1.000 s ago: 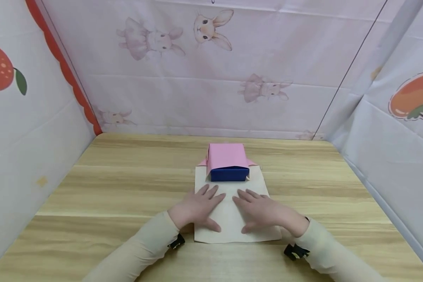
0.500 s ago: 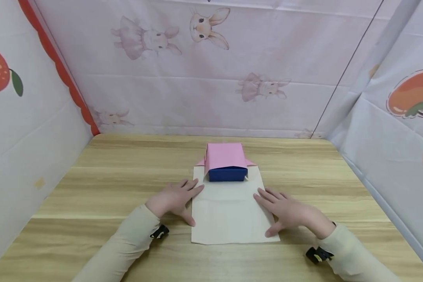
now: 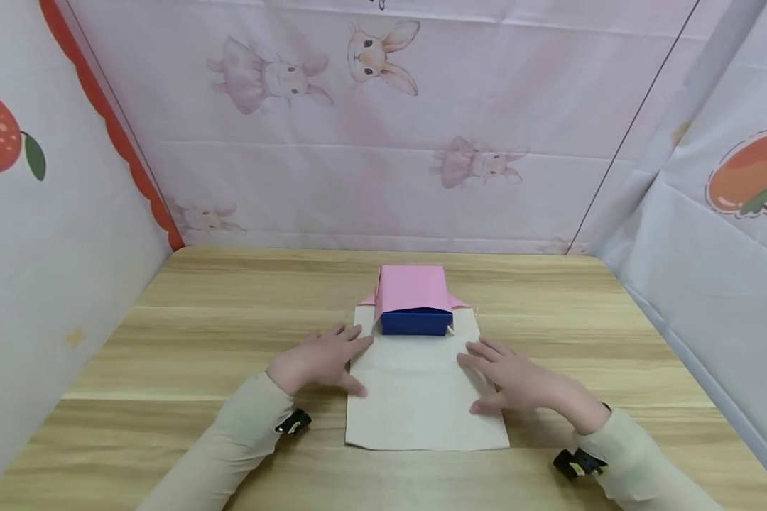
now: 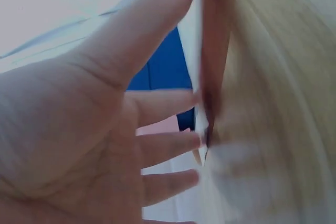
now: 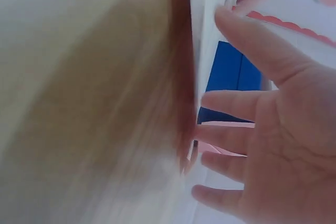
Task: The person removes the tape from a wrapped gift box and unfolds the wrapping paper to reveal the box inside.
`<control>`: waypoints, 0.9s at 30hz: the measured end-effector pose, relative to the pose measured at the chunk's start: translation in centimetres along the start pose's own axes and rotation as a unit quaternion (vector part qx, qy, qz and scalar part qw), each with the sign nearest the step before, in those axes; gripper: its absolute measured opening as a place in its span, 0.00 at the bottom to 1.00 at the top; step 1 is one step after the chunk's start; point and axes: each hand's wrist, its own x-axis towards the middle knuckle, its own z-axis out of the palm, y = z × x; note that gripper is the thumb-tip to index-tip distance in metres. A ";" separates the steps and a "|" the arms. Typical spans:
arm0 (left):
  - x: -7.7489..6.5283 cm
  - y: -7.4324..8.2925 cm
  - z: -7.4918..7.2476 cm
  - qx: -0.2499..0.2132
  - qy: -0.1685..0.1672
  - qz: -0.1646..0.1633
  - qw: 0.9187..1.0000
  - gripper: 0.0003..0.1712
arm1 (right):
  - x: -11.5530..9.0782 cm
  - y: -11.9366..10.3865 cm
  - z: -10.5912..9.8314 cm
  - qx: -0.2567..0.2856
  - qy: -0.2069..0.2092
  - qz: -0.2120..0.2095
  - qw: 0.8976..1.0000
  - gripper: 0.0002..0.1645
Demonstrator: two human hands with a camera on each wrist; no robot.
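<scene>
A flat cream piece [image 3: 425, 404], paper or cloth, lies on the table. On its far end stands a small dark blue box [image 3: 417, 323] covered on top by a pink folded sheet [image 3: 414, 287], with pink points sticking out at both sides. My left hand [image 3: 322, 360] is at the cream piece's left edge, fingers spread. Across from it, my right hand [image 3: 518, 376] is at the right edge, also with fingers spread. Both wrist views show the left palm [image 4: 68, 124] and right palm [image 5: 294, 140] with straight fingers, gripping nothing. Contact with the cream piece is hard to tell.
A wood-grain table [image 3: 230, 341] extends around the cream piece. Printed cloth walls [image 3: 383, 170] with rabbits and fruit enclose its back and sides. A short cream strand [image 3: 450, 329] shows at the box's right front corner.
Both hands have moved outward from the middle of the cream piece to its left and right edges. Over the last half second they have shifted only slightly. The box stays in place.
</scene>
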 end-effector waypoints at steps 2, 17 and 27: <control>0.4 0.2 0.0 -0.004 0.023 0.002 1.000 0.52 | 0.6 0.2 -0.1 -0.001 0.023 -0.011 1.000 0.48; 2.0 1.0 -1.0 -0.036 0.128 0.032 0.991 0.51 | 3.0 1.8 -1.2 0.122 0.075 -0.020 0.989 0.49; 4.5 0.7 -4.2 -0.015 0.178 0.020 0.984 0.48 | 5.5 1.9 -5.0 0.085 0.129 0.033 0.987 0.43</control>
